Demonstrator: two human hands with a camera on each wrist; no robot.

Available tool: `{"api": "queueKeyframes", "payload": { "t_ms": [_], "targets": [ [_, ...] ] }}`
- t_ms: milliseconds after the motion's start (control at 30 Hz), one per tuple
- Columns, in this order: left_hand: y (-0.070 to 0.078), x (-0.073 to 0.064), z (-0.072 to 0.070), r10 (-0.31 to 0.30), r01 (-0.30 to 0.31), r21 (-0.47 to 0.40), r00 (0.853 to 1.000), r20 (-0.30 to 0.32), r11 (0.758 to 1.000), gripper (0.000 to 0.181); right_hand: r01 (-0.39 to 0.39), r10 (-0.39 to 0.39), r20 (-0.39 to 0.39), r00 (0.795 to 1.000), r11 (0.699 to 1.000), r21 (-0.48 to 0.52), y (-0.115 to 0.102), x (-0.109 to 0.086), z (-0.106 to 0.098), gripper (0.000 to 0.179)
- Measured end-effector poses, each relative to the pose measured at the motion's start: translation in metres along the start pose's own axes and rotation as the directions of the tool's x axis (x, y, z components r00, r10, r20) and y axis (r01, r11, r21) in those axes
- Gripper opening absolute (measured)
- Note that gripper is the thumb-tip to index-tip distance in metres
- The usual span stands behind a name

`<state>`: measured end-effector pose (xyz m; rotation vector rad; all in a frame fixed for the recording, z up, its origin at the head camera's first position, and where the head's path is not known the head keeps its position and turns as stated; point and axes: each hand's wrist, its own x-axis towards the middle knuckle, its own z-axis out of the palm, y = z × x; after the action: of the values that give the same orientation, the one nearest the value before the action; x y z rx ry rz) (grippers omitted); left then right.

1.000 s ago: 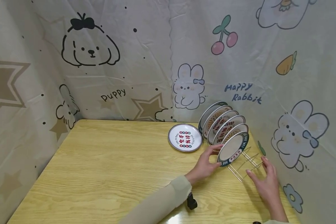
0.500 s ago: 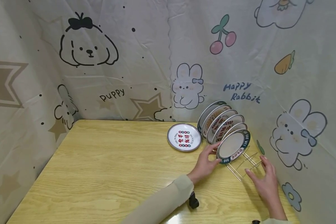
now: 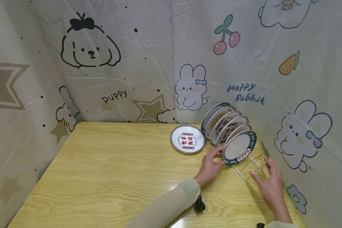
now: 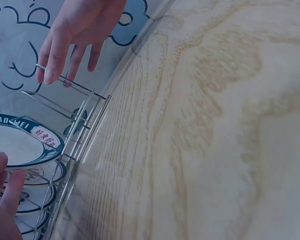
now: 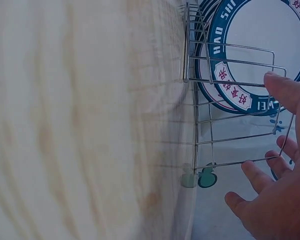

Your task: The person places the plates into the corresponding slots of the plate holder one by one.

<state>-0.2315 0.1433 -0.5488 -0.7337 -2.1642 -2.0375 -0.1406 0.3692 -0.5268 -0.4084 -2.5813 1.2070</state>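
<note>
My left hand [image 3: 211, 166] pinches the left edge of a white plate [image 3: 236, 147] with a dark green lettered rim. This plate leans at the front of a row of several plates in a gold wire plate rack [image 3: 238, 174]. Behind it stand the other plates [image 3: 231, 126], partly overlapped. At the rack's near end, the thumb and fingertips of my right hand [image 3: 270, 185] hold the end wires from both sides. The right wrist view shows the thumb on one wire and fingers at the other, with the green-rimmed plate [image 5: 265, 35] beyond.
A white plate [image 3: 175, 137] with red characters lies flat on the wooden table [image 3: 108, 164], left of the rack. Printed cloth [image 3: 148, 63] hangs close behind and to the right. A black strap end [image 3: 199, 204] hangs below my left wrist.
My left hand has raised the green-rimmed plate slightly, and its face has tilted more toward the head camera. My right hand stays in place at the rack.
</note>
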Motion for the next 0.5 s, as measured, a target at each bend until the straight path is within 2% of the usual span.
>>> {"api": "queueKeyframes", "payload": {
  "t_ms": [367, 500],
  "targets": [
    [-0.0031, 0.0014, 0.007, 0.036, -0.036, 0.004, 0.999, 0.009, 0.999, 0.065, -0.005, 0.005, 0.006, 1.0, 1.0, -0.004, -0.0008, 0.0004, -0.0005, 0.093],
    [-0.0042, 0.0019, 0.0097, 0.021, -0.021, 0.014, 1.0, 0.011, 1.0, 0.062, -0.007, 0.007, 0.003, 1.0, 1.0, -0.009, -0.0009, 0.0004, -0.0003, 0.092]
  ]
}}
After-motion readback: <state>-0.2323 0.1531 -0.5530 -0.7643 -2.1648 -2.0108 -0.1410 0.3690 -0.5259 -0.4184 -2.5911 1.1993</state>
